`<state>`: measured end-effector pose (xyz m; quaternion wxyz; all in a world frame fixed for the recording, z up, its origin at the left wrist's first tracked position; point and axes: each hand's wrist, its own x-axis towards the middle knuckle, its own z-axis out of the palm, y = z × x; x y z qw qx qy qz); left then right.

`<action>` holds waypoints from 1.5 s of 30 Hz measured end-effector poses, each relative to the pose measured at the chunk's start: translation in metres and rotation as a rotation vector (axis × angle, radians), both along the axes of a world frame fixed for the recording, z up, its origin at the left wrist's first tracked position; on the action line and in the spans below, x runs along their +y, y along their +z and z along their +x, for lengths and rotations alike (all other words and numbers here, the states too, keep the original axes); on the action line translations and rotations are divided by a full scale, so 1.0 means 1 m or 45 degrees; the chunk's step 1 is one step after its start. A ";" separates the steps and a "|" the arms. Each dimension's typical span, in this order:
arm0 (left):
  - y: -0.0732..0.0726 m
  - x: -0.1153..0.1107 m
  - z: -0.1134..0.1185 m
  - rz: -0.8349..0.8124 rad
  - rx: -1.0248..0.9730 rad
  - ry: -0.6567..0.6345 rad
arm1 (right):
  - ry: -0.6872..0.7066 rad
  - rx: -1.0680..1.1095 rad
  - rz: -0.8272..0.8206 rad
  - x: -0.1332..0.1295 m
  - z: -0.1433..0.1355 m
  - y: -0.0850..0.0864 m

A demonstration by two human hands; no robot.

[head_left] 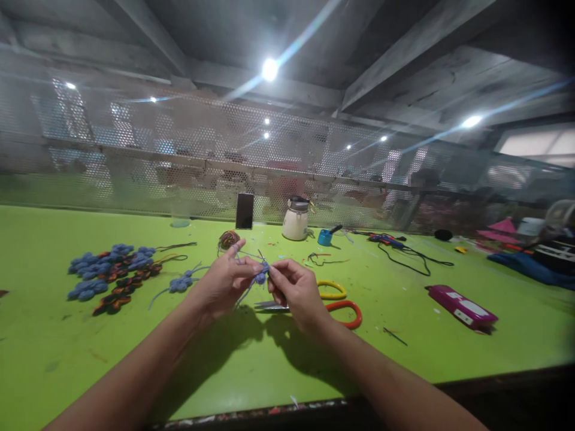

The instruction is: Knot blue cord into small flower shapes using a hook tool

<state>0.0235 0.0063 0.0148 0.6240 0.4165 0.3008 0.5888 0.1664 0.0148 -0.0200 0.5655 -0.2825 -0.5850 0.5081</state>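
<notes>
Both my hands meet above the green table, pinching a small blue cord knot between them. My left hand grips the knot's left side, with cord wound around its raised forefinger. My right hand pinches the right side with thumb and forefinger. Loose blue cord ends hang and stick out from the knot. Directly below my right hand lie scissors with a yellow handle loop and a red handle loop; their blades point left under my hands.
A pile of finished blue and brown-orange cord flowers lies at left. At the back stand a phone, a cream pot, a cord spool and a blue cup. Black cords and a pink case lie right.
</notes>
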 end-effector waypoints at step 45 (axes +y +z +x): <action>0.009 -0.001 -0.018 0.121 0.138 -0.025 | -0.349 -0.860 0.888 0.002 0.041 0.030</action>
